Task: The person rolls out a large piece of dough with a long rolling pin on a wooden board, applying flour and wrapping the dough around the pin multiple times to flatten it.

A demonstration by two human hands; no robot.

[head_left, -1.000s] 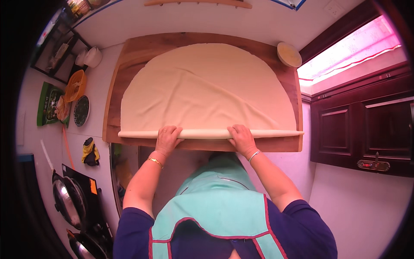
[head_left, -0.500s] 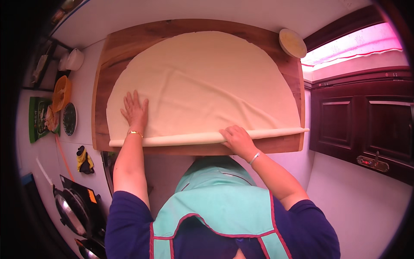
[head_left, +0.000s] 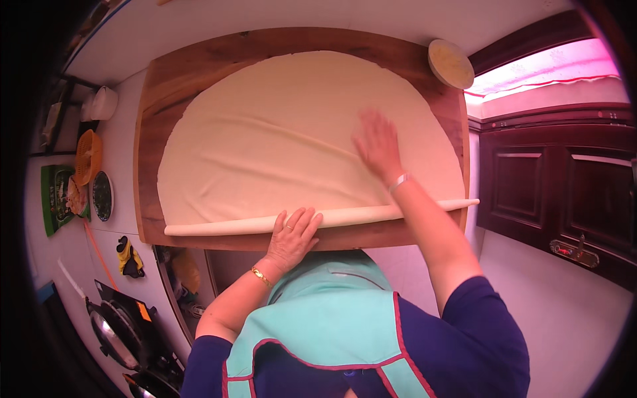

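Note:
A large, pale sheet of dough (head_left: 265,113) covers most of a wooden board (head_left: 166,93), with several long creases running across its middle. Its near edge is rolled into a long thin roll (head_left: 358,215) around what looks like a rolling pin, whose narrow tip (head_left: 476,201) sticks out at the right. My left hand (head_left: 292,235) lies on this roll left of its middle, fingers apart and draped over it. Out over the right half of the sheet is my right hand (head_left: 378,146), fingers stretched and blurred by motion; whether its palm touches the dough I cannot tell.
A round pale bowl (head_left: 451,64) stands at the board's far right corner. Dark red cabinet doors (head_left: 551,179) are at the right. Along the left are an orange basket (head_left: 87,157), a dark round dish (head_left: 102,196), yellow-black gloves (head_left: 129,257) and a pan (head_left: 114,335).
My left hand has come from the sheet's left side down onto the roll. My right hand has left the roll and reached forward over the dough. The creases have shifted.

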